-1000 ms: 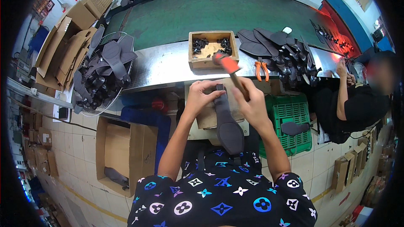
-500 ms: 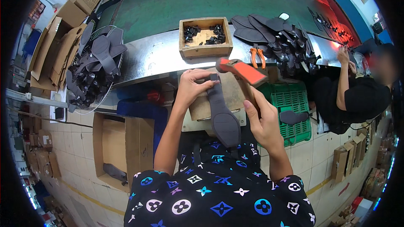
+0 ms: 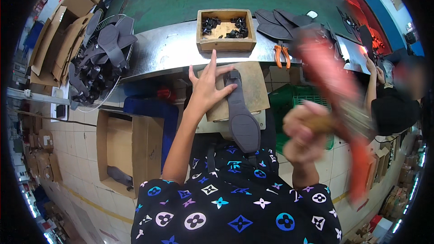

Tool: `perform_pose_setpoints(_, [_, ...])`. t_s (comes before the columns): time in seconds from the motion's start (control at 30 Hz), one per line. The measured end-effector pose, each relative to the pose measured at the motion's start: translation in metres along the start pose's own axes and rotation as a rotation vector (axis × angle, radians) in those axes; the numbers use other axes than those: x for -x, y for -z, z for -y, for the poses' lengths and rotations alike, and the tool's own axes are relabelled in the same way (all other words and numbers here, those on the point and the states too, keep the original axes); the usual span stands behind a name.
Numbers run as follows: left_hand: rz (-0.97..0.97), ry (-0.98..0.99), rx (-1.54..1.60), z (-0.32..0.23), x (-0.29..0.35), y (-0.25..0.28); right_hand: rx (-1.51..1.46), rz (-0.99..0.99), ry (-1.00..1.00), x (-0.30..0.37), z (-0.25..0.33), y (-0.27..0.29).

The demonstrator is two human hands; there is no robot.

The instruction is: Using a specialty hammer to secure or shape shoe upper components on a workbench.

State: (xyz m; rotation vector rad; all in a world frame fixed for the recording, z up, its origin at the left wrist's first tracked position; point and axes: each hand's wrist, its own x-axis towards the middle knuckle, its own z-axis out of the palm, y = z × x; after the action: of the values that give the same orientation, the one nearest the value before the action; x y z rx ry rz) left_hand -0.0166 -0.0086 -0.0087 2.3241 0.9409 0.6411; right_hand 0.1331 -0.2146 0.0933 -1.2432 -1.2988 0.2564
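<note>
A dark grey sandal sole (image 3: 243, 122) lies lengthwise over a worn tan block (image 3: 255, 83), its wide end jutting toward my lap. At its narrow far end sits a small dark piece (image 3: 233, 76). My left hand (image 3: 209, 83) has its fingers spread, with the thumb and one fingertip touching the edges of that end. Off to the right, my right hand (image 3: 304, 131) is closed round the wooden handle of an orange hammer (image 3: 327, 70). Both hand and hammer are smeared by motion, and the hammer hides part of the bench behind it.
Ahead, a wooden box (image 3: 226, 44) holds small black parts. Orange-handled pliers (image 3: 282, 56) and stacked soles (image 3: 275, 29) lie to its right. A wire basket of soles (image 3: 108, 49) stands left, above a cardboard box (image 3: 149, 149). A co-worker (image 3: 395, 108) sits at far right.
My right hand has swung the hammer away from the sole, to the right. My left hand's pinch on the sole's far end has loosened into spread fingers; the sole now lies on the block.
</note>
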Motion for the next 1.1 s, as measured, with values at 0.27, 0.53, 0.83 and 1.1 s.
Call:
perform_pose_setpoints(0.27, [0.04,0.066,0.05,0.006,-0.002,-0.002,0.031,-0.011,-0.097,-0.03,0.012,-0.002])
perform_pose_setpoints(0.53, [-0.051,-0.113,-0.041,0.007,-0.003,-0.013,0.343,0.061,0.009,-0.026,-0.018,-0.012])
perform_pose_setpoints(0.83, [0.465,0.069,0.814,-0.091,0.071,0.063,0.601,0.415,-0.045,-0.037,-0.061,-0.007])
perform_pose_setpoints(1.1, [0.509,0.133,1.072,-0.108,0.083,0.075,-0.793,0.541,-0.449,-0.018,-0.041,-0.035])
